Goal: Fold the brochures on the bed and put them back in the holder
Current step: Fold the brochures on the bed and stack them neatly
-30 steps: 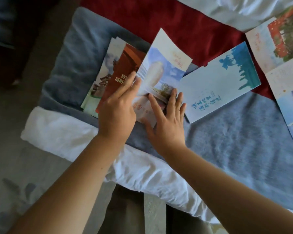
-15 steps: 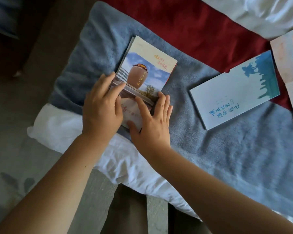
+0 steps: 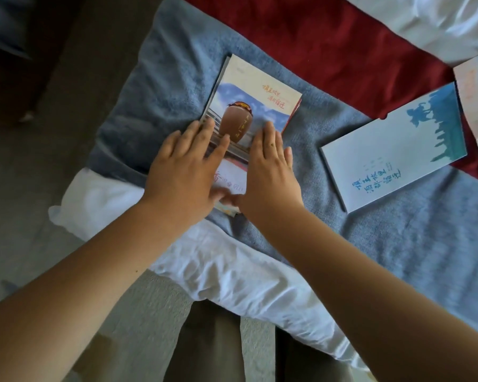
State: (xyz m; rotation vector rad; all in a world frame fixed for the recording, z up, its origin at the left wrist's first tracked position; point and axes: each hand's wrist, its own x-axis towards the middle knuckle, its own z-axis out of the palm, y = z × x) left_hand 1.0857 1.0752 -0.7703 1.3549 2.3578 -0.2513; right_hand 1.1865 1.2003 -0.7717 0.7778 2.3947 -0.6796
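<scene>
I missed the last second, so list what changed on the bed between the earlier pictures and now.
The jar brochure, a second ago fanned open with its top panel lifted, is now folded shut and lies flat. The left hand and right hand have spread flat, pressing its lower half. Unchanged: the pale blue brochure lies closed to its right on the grey blanket.
</scene>
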